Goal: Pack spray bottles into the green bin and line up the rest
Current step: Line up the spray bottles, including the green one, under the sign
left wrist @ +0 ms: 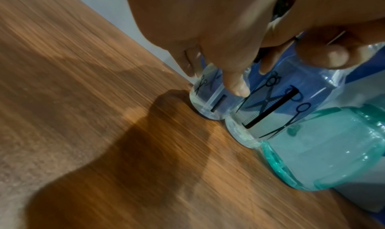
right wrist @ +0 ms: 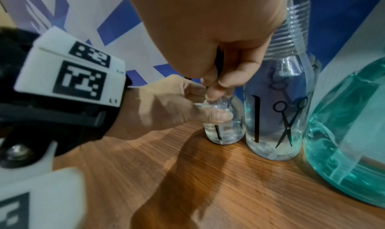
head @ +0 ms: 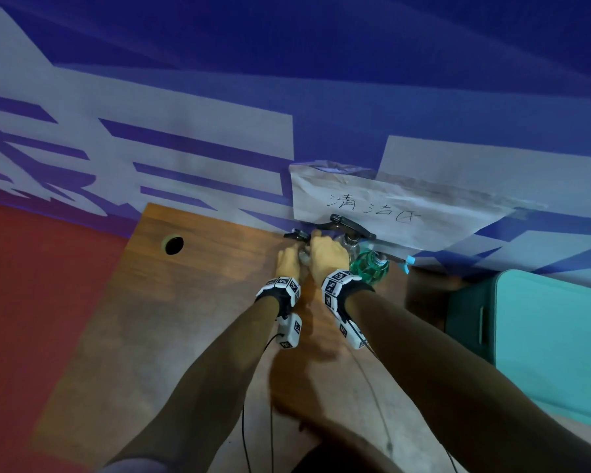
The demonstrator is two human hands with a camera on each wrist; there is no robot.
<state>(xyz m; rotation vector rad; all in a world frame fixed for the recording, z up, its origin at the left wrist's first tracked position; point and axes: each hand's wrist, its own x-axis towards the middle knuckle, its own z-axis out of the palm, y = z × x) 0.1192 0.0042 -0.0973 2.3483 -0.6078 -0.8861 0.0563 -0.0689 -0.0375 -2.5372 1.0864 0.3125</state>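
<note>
A small clear spray bottle (right wrist: 225,132) printed with scissors stands at the back edge of the wooden table (head: 185,302). My left hand (head: 289,262) wraps its body, thumb across the front. My right hand (head: 328,256) pinches its black spray head from above. Right beside it stands a taller clear spray bottle (right wrist: 277,117) with a black trigger (head: 352,225). A round green-tinted bottle (right wrist: 350,133) comes after that. The three bottles (left wrist: 210,104) (left wrist: 281,110) (left wrist: 333,150) stand in a row along the wall. The green bin (head: 543,336) sits right of the table.
A paper sheet with handwriting (head: 389,206) is taped to the blue and white wall just behind the bottles. A round cable hole (head: 174,245) is in the table at the left. Wires hang from my wrists over the table's near part.
</note>
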